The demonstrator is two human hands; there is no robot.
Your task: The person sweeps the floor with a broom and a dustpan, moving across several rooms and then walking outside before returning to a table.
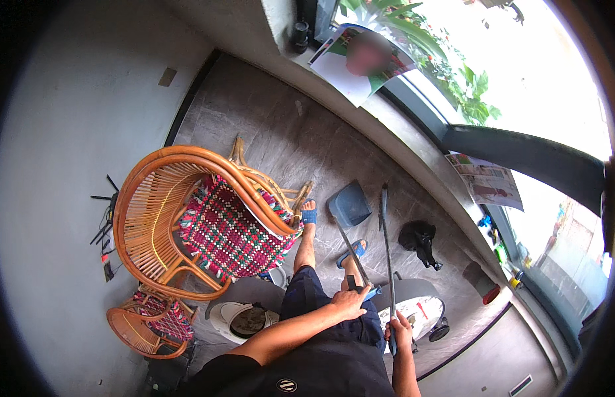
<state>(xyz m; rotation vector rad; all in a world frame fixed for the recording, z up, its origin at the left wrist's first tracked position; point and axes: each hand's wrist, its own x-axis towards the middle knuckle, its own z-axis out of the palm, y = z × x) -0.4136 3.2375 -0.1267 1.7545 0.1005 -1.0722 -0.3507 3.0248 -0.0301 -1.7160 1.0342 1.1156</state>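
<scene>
My left hand is closed around the upper end of the dustpan's long handle. The blue-grey dustpan rests on the floor ahead of my feet. My right hand grips a broom near the top of its long handle. The broom's narrow head, seen edge-on, reaches the floor just right of the dustpan. Both handles slant down in front of my legs, on either side of my right foot.
A large rattan chair with a colourful woven cushion stands left, a smaller one below it. Right of the broom lies a black plastic bag. A pot stands by the window wall. Round white-topped furniture sits beside my right hand.
</scene>
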